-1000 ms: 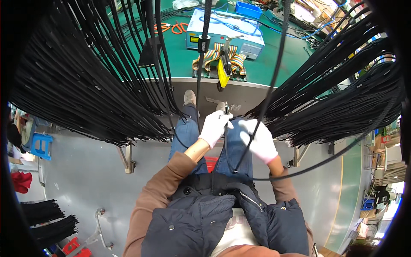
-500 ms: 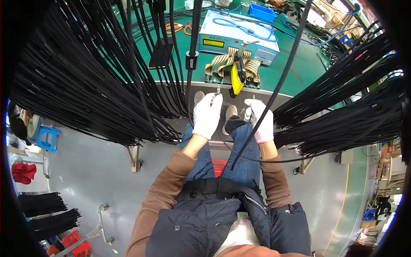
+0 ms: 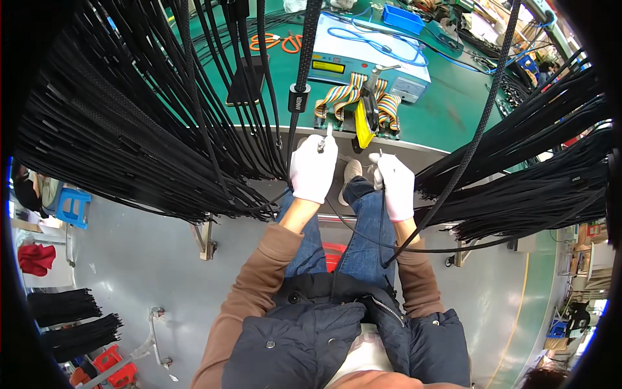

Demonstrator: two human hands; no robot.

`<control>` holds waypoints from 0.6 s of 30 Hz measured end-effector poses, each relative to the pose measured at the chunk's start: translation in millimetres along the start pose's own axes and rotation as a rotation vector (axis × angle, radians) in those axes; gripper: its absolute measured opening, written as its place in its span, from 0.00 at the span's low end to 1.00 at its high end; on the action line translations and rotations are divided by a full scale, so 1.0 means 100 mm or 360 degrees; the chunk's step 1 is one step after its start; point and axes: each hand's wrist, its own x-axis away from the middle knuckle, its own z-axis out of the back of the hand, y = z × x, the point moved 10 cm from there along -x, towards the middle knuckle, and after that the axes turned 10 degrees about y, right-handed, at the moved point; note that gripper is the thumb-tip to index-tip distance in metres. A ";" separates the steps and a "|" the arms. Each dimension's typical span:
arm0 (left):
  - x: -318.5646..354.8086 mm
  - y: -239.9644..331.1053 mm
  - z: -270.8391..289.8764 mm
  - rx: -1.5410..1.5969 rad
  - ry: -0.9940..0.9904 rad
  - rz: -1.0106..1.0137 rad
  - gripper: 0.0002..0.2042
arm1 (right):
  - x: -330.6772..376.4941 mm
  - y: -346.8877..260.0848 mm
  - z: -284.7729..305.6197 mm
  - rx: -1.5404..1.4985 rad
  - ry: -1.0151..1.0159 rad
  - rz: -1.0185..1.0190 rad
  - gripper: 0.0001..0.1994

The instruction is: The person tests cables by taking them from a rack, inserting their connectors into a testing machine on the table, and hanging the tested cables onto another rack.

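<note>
My left hand (image 3: 313, 170), in a white glove, is closed around a small metal connector end (image 3: 321, 142) of a cable, held just below the edge of the green bench (image 3: 453, 110). My right hand (image 3: 395, 185), also in a white glove, pinches the metal tip of a thin black cable (image 3: 382, 227) that loops down over my lap. Between and just beyond the hands lie a yellow-handled tool (image 3: 364, 122) and a rainbow ribbon cable (image 3: 343, 97) on the bench edge. A braided black cable (image 3: 299, 91) hangs right above my left hand.
Dense bundles of black cables (image 3: 129, 129) hang left and right (image 3: 538, 181) of me. A white test box (image 3: 369, 61) with blue wires, orange scissors (image 3: 275, 42) and a blue tray (image 3: 402, 18) sit on the bench. A blue stool (image 3: 71, 206) stands at left on the grey floor.
Both hands have risen from my lap toward the bench edge and moved apart, left hand now holding a connector up by the hanging cable. The view has tilted toward the bench.
</note>
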 end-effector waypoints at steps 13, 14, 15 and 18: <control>-0.07 0.16 -0.14 -0.0692 0.0033 -0.0281 0.07 | -0.05 -0.42 0.04 0.0722 0.0261 0.0923 0.08; -0.08 0.15 -0.13 -0.0659 0.0036 -0.0282 0.07 | -0.06 -0.45 0.03 0.0758 0.0284 0.0900 0.07; -0.08 0.14 -0.11 -0.0626 0.0039 -0.0281 0.07 | -0.06 -0.51 0.01 0.0795 0.0305 0.0875 0.07; -0.09 0.13 -0.07 -0.0548 0.0037 -0.0285 0.07 | -0.08 -0.57 0.02 0.0873 0.0362 0.0825 0.06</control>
